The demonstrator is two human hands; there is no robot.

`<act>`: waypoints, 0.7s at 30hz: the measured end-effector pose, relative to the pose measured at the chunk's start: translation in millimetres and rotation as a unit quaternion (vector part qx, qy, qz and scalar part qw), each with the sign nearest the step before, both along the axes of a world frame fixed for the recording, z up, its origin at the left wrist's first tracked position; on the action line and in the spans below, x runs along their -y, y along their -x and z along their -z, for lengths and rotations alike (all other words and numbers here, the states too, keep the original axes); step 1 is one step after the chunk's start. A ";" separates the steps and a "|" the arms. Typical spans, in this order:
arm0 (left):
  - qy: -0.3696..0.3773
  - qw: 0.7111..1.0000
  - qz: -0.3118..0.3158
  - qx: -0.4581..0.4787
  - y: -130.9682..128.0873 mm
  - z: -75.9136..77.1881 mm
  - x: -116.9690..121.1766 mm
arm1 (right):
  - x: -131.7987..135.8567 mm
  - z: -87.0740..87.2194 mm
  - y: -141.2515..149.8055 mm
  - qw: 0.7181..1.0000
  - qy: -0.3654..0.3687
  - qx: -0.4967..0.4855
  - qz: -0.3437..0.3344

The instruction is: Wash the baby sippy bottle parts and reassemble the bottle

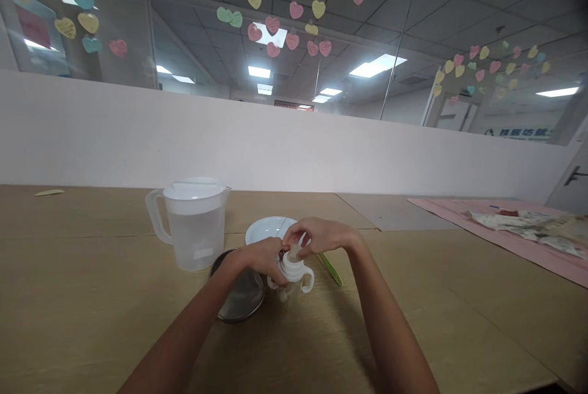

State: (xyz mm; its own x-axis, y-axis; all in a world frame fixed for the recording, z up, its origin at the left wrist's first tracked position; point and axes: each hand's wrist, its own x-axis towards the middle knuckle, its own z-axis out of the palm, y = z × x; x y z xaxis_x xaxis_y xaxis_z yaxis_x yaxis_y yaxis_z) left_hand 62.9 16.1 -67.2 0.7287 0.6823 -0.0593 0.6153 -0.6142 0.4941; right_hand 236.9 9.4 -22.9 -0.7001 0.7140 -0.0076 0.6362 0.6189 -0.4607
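A clear baby bottle (285, 293) with a white collar and two white side handles (308, 281) stands on the table in front of me. My left hand (264, 257) is closed around its left side, the thumb lying by the collar. From above and the right, my right hand (321, 236) reaches over the top, its fingers curled and pinching at the pale, see-through teat (294, 253). The fingertips partly hide that teat. Just right of the bottle lies a green-handled utensil (332, 270), its far end hidden by my right hand.
A lidded clear pitcher (196, 234) of water stands at the left. Beside my left forearm is a round metal dish (243, 297); behind my hands sits a white plate (264, 230). A pink cloth (452, 213) with papers on it covers the right side. A white wall (285, 152) bounds the table (105, 308).
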 end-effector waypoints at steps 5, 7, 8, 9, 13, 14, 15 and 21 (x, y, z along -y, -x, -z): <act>0.004 1.000 0.006 0.004 -0.3 -2.1 1.6 | 11.7 -2.8 3.3 0.997 -0.049 0.005 0.067; 0.011 1.000 0.010 0.008 -0.4 -2.3 1.5 | 17.3 -6.6 3.8 0.997 -0.071 -0.015 0.032; 0.012 1.000 0.013 0.009 -0.4 -2.2 1.4 | 20.6 -9.5 3.0 0.996 -0.087 -0.029 0.016; 0.013 1.000 0.015 0.011 -0.6 -2.1 1.4 | 24.3 -13.0 1.6 0.993 -0.105 -0.046 0.004; 0.018 1.000 0.009 0.009 -1.0 -1.3 2.4 | 40.5 -28.1 -7.5 0.975 -0.177 -0.129 0.024; 0.020 1.000 0.006 0.005 -0.5 -2.0 3.4 | 44.0 -31.2 -9.9 0.968 -0.196 -0.153 0.043; 0.021 1.000 0.003 0.002 0.3 -3.6 4.7 | 47.0 -33.7 -12.2 0.958 -0.215 -0.177 0.063; -0.001 0.988 -0.023 0.152 11.5 -33.4 17.6 | 52.0 -38.6 -17.1 0.884 -0.325 -0.298 0.156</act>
State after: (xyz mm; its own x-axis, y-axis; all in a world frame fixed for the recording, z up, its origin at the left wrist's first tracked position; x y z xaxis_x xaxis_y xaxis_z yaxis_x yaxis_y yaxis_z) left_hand 51.4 -1.5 -33.8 0.6816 0.7144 0.1579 0.4658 -0.5901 0.6594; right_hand 253.9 -42.6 15.8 -0.2100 0.5901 0.7795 0.5862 0.7141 -0.3827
